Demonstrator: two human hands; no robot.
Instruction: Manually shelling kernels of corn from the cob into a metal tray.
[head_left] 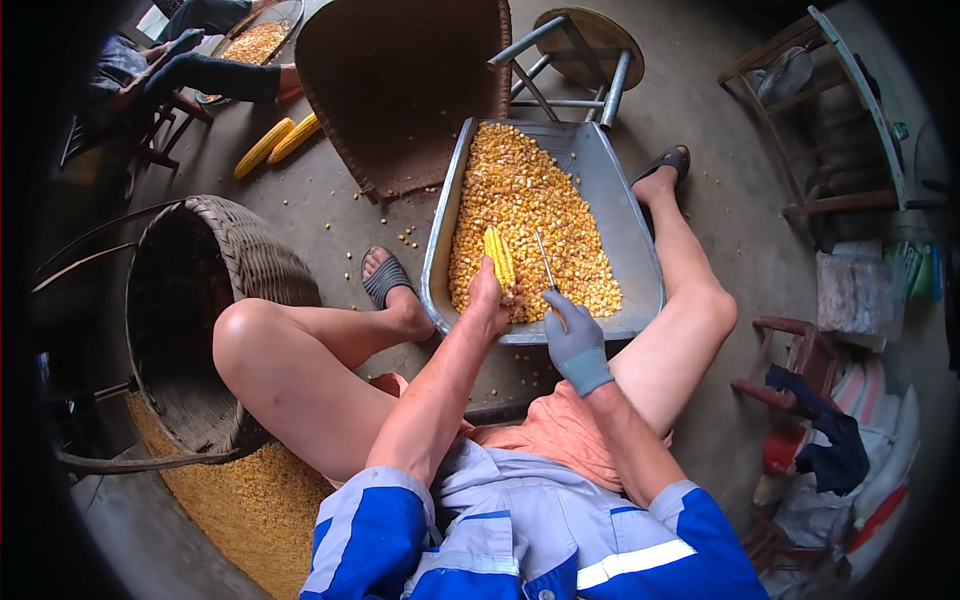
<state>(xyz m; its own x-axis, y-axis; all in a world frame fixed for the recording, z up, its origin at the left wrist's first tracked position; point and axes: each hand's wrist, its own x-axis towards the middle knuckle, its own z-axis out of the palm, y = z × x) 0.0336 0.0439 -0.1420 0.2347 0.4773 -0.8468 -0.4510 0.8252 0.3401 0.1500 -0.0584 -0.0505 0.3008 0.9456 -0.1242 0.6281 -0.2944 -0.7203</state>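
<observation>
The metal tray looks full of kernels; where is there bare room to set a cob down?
The metal tray is bare along its right wall and far right corner. Bare floor lies between it and the wicker basket. Its near end is crowded by both hands.

The lower end of the corn cob (499,257) is being covered by the left hand (487,303). The handle of the thin metal tool (546,266) is being hidden inside the gloved right hand (574,340); its tip is too small to be made out. Part of the metal tray (632,240) floor is being concealed by loose kernels (525,210). The person (200,70) at upper left is being cut off by the dark rim. The woven basket (200,320) interior is being lost in shadow.
</observation>
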